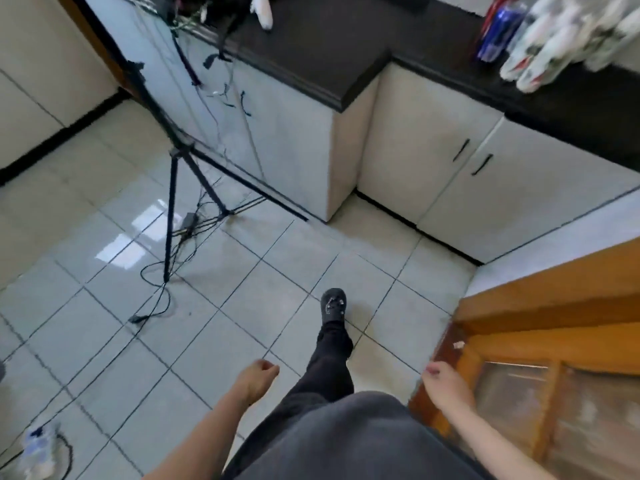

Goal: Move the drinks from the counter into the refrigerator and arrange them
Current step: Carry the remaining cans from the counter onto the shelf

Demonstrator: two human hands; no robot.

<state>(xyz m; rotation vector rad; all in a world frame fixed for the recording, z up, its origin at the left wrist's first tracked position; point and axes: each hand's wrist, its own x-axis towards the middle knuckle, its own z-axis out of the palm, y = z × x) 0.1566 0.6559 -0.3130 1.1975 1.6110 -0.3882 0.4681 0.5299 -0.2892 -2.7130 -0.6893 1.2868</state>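
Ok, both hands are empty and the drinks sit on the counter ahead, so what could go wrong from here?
1. Cables trail across the floor tiles from the tripod, left of the black shoe; a foot might snag one.
2. The white bottles crowd the blue bottle on the black counter; lifting one could topple neighbours.

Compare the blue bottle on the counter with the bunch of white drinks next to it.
Colour: the blue bottle is dark blue; the white drinks are pale with red marks.
Number: the blue bottle is one item; the white drinks are several bunched together.
Place: the blue bottle stands left of the white drinks, which reach nearer the counter's front edge.
Both sit on the black counter, and both are blurred.
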